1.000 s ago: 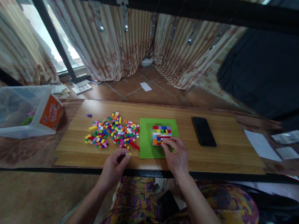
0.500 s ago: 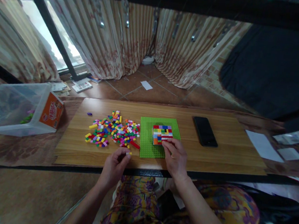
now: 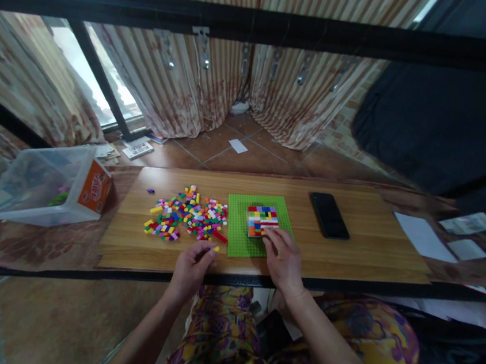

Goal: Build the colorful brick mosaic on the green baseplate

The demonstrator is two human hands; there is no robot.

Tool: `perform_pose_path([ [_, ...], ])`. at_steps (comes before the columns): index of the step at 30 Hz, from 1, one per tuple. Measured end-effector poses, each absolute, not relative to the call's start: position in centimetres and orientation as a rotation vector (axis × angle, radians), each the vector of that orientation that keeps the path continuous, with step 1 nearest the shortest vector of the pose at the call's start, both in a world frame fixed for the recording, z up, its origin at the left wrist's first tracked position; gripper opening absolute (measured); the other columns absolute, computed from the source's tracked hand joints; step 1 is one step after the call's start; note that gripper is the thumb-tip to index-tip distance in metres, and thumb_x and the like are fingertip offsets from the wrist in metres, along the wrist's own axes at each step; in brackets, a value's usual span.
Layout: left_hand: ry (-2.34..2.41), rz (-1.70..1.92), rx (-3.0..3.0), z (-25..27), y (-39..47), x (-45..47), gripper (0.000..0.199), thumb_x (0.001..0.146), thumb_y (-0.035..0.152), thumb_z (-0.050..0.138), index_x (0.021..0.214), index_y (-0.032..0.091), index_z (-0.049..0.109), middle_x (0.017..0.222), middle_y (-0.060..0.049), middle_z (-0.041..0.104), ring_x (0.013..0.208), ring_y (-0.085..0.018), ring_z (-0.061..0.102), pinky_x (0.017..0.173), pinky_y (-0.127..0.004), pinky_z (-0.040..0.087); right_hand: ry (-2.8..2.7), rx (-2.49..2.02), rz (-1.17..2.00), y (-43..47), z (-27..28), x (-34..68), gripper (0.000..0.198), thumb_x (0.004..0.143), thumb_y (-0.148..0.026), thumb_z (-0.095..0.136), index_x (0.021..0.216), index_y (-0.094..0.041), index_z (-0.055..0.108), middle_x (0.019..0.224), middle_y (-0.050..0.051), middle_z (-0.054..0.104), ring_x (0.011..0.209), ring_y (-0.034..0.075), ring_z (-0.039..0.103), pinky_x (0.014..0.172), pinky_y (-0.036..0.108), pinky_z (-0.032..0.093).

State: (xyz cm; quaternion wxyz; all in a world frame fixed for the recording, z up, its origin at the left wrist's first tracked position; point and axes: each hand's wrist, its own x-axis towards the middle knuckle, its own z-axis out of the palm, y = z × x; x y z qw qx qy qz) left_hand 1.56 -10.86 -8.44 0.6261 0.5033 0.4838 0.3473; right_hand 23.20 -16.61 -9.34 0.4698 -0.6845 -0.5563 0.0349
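Observation:
A small yellow toy brick pokes out of the pinched fingertips of my left hand, just in front of the brick pile. My right hand is closed at the near right corner of a block of built-up toy bricks, its fingertips on a brick there that they partly hide. Rows of red, blue, yellow, white and orange make up the block. Under it lies a green studded baseplate. Loose toy bricks in many colours are spread left of the baseplate, with a long red one near its edge.
A black phone lies on the wooden board to the right. Left of the board stands a clear plastic box with an orange label. White paper rests beyond the right end. A dark bar crosses the view above.
The camera has tilted, so the whole scene sits slightly differently. My right fingertips have slid a little nearer along the block's corner. White that showed in my left fingers is now hidden.

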Motion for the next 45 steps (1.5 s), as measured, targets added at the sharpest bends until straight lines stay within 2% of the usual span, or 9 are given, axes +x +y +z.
perform_pose_path([
  [3, 1.085, 0.793, 1.097, -7.4, -11.3, 2.2, 0.033, 0.068, 0.043, 0.073, 0.085, 0.017, 0.064, 0.074, 0.000, 0.063, 0.059, -0.009, 0.054, 0.058, -0.022, 0.048, -1.264, -1.669, 0.235, -17.3, -7.9, 21.3, 0.023, 0.091, -0.031, 0.053, 0.104, -0.025, 0.072, 0.105, 0.008, 0.067, 0.100, 0.021, 0.062, 0.093, 0.039, 0.049],
  [9, 0.995, 0.770, 1.147, -5.4, -12.1, 3.0, 0.029, 0.073, 0.042, 0.071, 0.084, 0.016, 0.063, 0.067, 0.001, 0.062, 0.056, -0.009, 0.053, 0.056, -0.022, 0.047, -1.066, -1.519, 0.836, -17.6, -5.7, 17.5, 0.018, 0.082, -0.038, 0.065, 0.091, -0.024, 0.074, 0.089, 0.004, 0.071, 0.082, 0.019, 0.065, 0.074, 0.031, 0.051],
  [21, 0.876, 0.749, 1.192, -4.8, -13.0, 3.1, 0.021, 0.077, 0.035, 0.068, 0.079, 0.015, 0.061, 0.066, 0.002, 0.057, 0.057, -0.008, 0.051, 0.056, -0.020, 0.043, -0.829, -1.376, 1.138, -18.0, -5.2, 16.6, 0.020, 0.075, -0.040, 0.071, 0.075, -0.020, 0.072, 0.073, 0.001, 0.068, 0.072, 0.016, 0.059, 0.071, 0.029, 0.046],
  [27, 0.846, 0.703, 1.177, -6.1, -13.2, 2.2, 0.020, 0.079, 0.035, 0.065, 0.078, 0.015, 0.061, 0.065, 0.001, 0.059, 0.057, -0.009, 0.050, 0.057, -0.021, 0.041, -0.702, -1.335, 1.278, -18.4, -6.2, 16.1, 0.024, 0.073, -0.044, 0.073, 0.073, -0.020, 0.073, 0.062, -0.001, 0.063, 0.060, 0.012, 0.052, 0.060, 0.026, 0.040],
  [30, 0.955, 0.756, 1.279, -6.6, -12.6, 1.0, 0.019, 0.080, 0.035, 0.064, 0.079, 0.017, 0.061, 0.066, 0.001, 0.058, 0.059, -0.010, 0.052, 0.058, -0.022, 0.042, -0.701, -1.402, 1.201, -18.2, -6.8, 16.5, 0.023, 0.071, -0.044, 0.075, 0.074, -0.022, 0.074, 0.065, 0.000, 0.066, 0.064, 0.014, 0.056, 0.064, 0.027, 0.043],
  [34, 1.173, 0.847, 1.603, -7.1, -10.9, -1.0, 0.015, 0.083, 0.032, 0.060, 0.083, 0.018, 0.066, 0.079, -0.002, 0.066, 0.075, -0.015, 0.061, 0.071, -0.025, 0.046, -0.843, -1.528, 0.930, -17.7, -7.4, 18.4, 0.019, 0.072, -0.041, 0.073, 0.080, -0.023, 0.076, 0.085, 0.004, 0.072, 0.082, 0.020, 0.063, 0.078, 0.034, 0.048],
  [42, 1.390, 0.914, 2.079, -9.4, -7.8, -2.5, 0.018, 0.088, 0.028, 0.051, 0.088, 0.021, 0.067, 0.090, -0.004, 0.071, 0.085, -0.019, 0.066, 0.084, -0.032, 0.050, -1.157, -1.684, 0.435, -15.9, -6.6, 22.6, 0.020, 0.083, -0.039, 0.062, 0.089, -0.023, 0.074, 0.095, 0.006, 0.070, 0.088, 0.021, 0.064, 0.078, 0.036, 0.050],
  [45, 1.430, 0.940, 2.122, -10.2, -7.4, -2.3, 0.019, 0.089, 0.028, 0.050, 0.091, 0.020, 0.066, 0.092, -0.005, 0.071, 0.086, -0.020, 0.067, 0.083, -0.033, 0.051, -1.262, -1.731, 0.275, -14.7, -6.4, 23.6, 0.021, 0.087, -0.036, 0.058, 0.091, -0.022, 0.074, 0.094, 0.007, 0.068, 0.088, 0.021, 0.063, 0.079, 0.037, 0.050],
])
